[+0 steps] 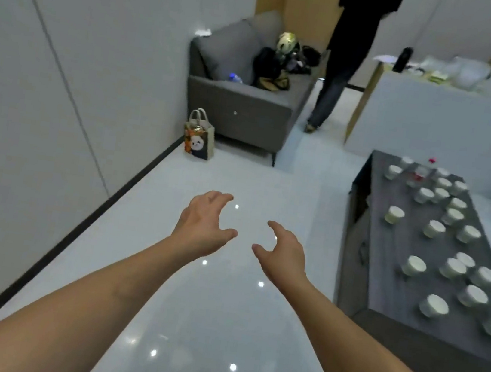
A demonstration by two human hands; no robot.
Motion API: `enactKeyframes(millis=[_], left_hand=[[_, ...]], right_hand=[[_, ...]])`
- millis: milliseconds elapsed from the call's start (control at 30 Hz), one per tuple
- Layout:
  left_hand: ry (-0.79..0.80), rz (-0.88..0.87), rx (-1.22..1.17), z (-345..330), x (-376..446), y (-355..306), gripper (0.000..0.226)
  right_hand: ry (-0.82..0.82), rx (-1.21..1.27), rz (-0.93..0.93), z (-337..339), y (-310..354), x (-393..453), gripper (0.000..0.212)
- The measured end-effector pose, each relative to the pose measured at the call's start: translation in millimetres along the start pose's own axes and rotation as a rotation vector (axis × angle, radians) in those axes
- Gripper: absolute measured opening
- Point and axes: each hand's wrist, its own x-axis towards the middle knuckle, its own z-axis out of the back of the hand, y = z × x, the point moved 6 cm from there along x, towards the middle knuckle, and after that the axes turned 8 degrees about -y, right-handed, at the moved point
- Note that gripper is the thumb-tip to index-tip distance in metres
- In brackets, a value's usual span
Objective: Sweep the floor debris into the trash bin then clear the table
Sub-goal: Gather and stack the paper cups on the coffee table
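Note:
My left hand [206,223] and my right hand [284,251] are stretched out in front of me over the glossy white floor [218,324], both empty with fingers curled apart. To the right stands a low dark grey table [394,304] carrying several white paper cups [437,305] and a small clear bottle with a red label [420,174] at its far end. No broom, debris or trash bin shows in this view.
A grey sofa [243,103] with bags on it stands at the back by the left wall. A panda-print gift bag [199,138] sits on the floor beside it. A person in dark clothes [347,58] stands beyond, next to a white counter [436,118].

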Motion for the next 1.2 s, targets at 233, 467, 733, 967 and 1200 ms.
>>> enactKeyframes(millis=[233,467,733,967,1200], left_hand=[[0.24,-0.393,-0.055,-138.7,125.1,-148.8,0.074],[0.425,-0.563,-0.095,-240.1,257.6,-247.1,0.073],[0.616,-0.601,-0.07,-347.6,363.5,-300.3,0.07],[0.786,-0.661,0.018,-467.9,408.9,-343.1,0.071],[0.892,-0.627,0.158,-591.8,455.8,-385.5,0.072]], right_hand=[[-0.27,-0.003,-0.305,117.0,-128.4,87.9,0.063],[-0.424,-0.012,-0.595,169.2,-206.5,189.0,0.059],[-0.466,0.032,-0.952,166.5,-289.6,233.0,0.067],[-0.476,0.095,-1.184,165.2,-378.1,269.7,0.064],[-0.461,0.243,-1.301,171.4,-506.5,352.5,0.066]])
